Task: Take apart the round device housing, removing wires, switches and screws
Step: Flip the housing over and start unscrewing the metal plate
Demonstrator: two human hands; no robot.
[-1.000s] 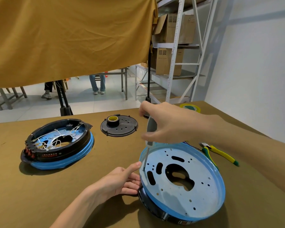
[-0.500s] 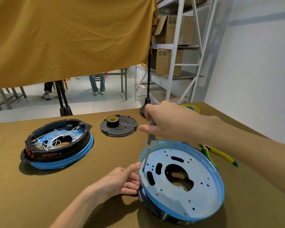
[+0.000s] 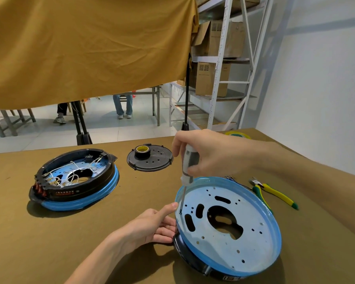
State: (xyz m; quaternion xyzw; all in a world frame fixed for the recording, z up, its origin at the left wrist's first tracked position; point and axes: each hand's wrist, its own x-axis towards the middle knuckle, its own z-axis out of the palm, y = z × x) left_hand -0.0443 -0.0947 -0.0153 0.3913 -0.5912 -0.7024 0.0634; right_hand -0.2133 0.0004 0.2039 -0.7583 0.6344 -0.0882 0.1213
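A round housing (image 3: 254, 238) with a blue rim and a pale perforated metal plate lies tilted near the table's front right. My left hand (image 3: 152, 226) grips its left edge, thumb on the rim. My right hand (image 3: 209, 154) holds a screwdriver (image 3: 188, 167) upright by its clear and grey handle. The tip rests on a screw (image 3: 180, 212) at the plate's left side. A second round housing (image 3: 74, 179), black over blue with white wires and red switches inside, sits at the left.
A black round cover (image 3: 152, 160) with a roll of tape (image 3: 142, 150) on it lies at the back middle. Yellow and green pliers (image 3: 275, 193) lie right of the housing beside loose wires (image 3: 232, 178). An ochre cloth hangs above; shelving stands behind.
My right hand has shifted slightly on the screwdriver handle, turning it, while the tip stays at the same screw. My left hand and both housings have stayed put.
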